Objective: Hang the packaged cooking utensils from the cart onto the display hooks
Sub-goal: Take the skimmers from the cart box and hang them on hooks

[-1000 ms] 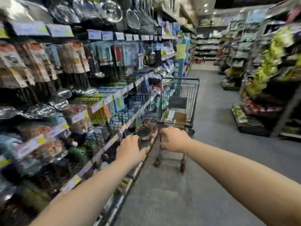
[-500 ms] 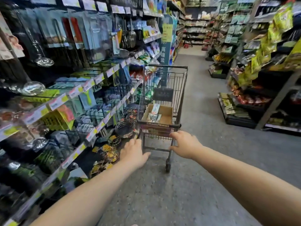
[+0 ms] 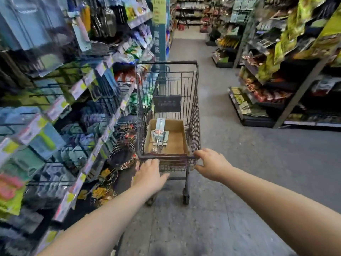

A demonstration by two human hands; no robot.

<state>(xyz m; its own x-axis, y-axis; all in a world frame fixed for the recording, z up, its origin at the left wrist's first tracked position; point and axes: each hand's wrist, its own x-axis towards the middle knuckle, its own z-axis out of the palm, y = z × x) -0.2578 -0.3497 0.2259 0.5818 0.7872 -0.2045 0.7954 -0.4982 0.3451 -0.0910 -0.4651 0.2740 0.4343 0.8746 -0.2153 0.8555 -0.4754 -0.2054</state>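
Note:
A dark wire cart [image 3: 193, 100] stands in the aisle in front of me. Inside it lies an open cardboard box [image 3: 175, 143] holding packaged cooking utensils [image 3: 158, 135] in clear and white packs. My left hand [image 3: 149, 174] curls over the left end of the cart's near rim. My right hand [image 3: 212, 164] grips the rim's right corner, fingers on top and thumb below. Display hooks [image 3: 46, 124] with hanging packaged kitchen tools fill the shelving on my left, blurred.
Wire racks and round metal stands [image 3: 121, 156] sit low on the left shelving, close to the cart's left side. Snack shelves [image 3: 267, 93] line the right side of the aisle. Grey floor [image 3: 230, 163] runs ahead between them.
The cart and I have moved forward along the aisle, and the left shelving has slid past. My view has tipped down, showing the box in the cart. Both hands stay at the near rim.

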